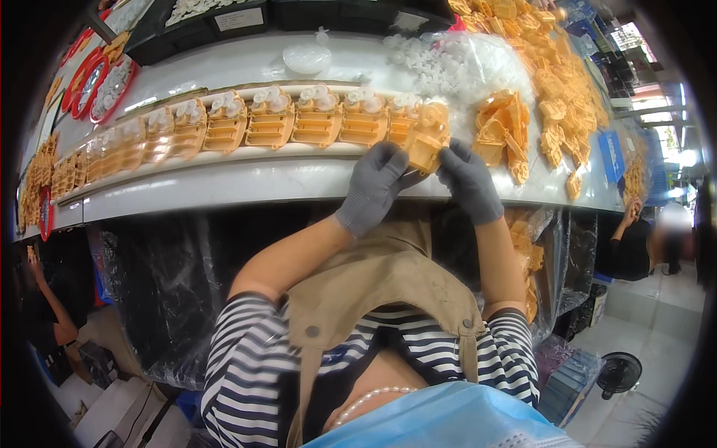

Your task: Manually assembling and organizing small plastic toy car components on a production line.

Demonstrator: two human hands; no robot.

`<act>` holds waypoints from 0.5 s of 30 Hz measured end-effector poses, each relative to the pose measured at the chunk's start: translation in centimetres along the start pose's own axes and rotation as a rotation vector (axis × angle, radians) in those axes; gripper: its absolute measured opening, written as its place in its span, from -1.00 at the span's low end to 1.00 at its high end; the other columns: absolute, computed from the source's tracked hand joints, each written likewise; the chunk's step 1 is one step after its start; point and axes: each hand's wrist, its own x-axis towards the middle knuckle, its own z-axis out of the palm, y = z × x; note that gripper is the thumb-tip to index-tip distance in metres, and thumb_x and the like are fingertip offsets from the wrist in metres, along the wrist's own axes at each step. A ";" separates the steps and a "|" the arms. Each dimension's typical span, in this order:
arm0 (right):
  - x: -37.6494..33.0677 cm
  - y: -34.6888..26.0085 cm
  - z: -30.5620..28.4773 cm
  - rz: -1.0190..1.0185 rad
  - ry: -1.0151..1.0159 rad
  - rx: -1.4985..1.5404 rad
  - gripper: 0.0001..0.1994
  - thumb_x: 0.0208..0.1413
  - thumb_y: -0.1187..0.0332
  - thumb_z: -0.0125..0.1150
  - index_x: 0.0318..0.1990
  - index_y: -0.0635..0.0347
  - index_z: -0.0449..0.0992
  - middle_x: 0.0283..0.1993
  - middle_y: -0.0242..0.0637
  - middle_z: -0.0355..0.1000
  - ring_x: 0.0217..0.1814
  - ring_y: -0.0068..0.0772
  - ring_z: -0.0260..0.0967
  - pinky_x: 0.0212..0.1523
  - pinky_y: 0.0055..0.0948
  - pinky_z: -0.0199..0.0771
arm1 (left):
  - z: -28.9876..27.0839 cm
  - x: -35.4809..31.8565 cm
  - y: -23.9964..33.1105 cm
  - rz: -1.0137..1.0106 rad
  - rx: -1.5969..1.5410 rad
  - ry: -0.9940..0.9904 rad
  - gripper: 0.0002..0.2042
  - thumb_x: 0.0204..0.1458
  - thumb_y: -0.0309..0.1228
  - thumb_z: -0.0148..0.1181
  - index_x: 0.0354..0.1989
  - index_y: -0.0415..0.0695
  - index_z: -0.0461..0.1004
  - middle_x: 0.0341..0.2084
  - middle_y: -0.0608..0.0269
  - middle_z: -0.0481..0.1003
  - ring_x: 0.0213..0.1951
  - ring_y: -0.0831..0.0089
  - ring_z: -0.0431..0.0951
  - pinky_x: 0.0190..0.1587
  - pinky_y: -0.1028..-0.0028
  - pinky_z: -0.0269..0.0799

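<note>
Both my hands wear grey knitted gloves and meet at the front edge of the bench. Between the fingertips of my left hand (377, 183) and my right hand (470, 181) is an orange plastic housing (427, 143), tilted up and gripped from both sides. It looks hollow, with a rounded upper end. Just behind it runs a long row of similar orange housings (270, 127) set side by side along a pale strip. Translucent white pieces (316, 97) sit at their far ends. More loose orange housings (502, 131) lie right of my right hand.
A large orange heap (571, 112) covers the bench's right side, beside a clear bag (493, 63) and scattered white pieces (429, 63). Black bins (202, 33) line the back. Red-rimmed baskets (112, 89) stand far left. Other people work at both sides.
</note>
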 end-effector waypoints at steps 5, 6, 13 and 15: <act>1.3 -0.9 0.0 -0.071 0.082 -0.161 -0.56 0.08 0.29 0.24 0.07 0.30 0.33 -0.38 -0.39 0.39 -0.42 -0.68 0.27 -0.42 -0.71 0.28 | -0.4 -0.5 1.2 -0.068 0.082 0.046 -0.80 0.21 -0.38 -0.02 -0.10 -0.24 0.29 -0.13 0.15 0.39 -0.02 0.33 0.45 0.11 0.26 0.40; 1.6 -1.4 -0.2 -0.104 0.104 -0.196 -0.53 0.08 0.30 0.24 0.11 0.29 0.30 -0.37 -0.37 0.40 -0.42 -0.67 0.27 -0.41 -0.69 0.28 | -0.5 -0.7 1.3 -0.071 0.126 0.056 -0.80 0.20 -0.40 -0.02 -0.09 -0.25 0.29 -0.12 0.15 0.39 -0.03 0.33 0.45 0.10 0.27 0.40; 4.3 -3.0 1.2 -0.063 0.130 -0.438 -0.50 0.03 0.31 0.28 0.10 0.28 0.30 -0.39 -0.36 0.38 -0.41 -0.64 0.29 -0.37 -0.66 0.34 | -1.7 -1.4 1.3 -0.104 0.140 0.052 -0.81 0.18 -0.45 -0.02 -0.09 -0.27 0.33 -0.13 0.15 0.40 -0.05 0.35 0.44 0.10 0.29 0.38; 4.8 -2.8 1.0 -0.064 0.122 -0.427 -0.50 0.02 0.31 0.29 0.10 0.29 0.31 -0.40 -0.37 0.38 -0.41 -0.64 0.29 -0.37 -0.65 0.35 | -1.8 -1.5 1.4 -0.112 0.137 0.048 -0.81 0.19 -0.45 -0.02 -0.09 -0.27 0.33 -0.14 0.14 0.40 -0.04 0.35 0.44 0.10 0.28 0.38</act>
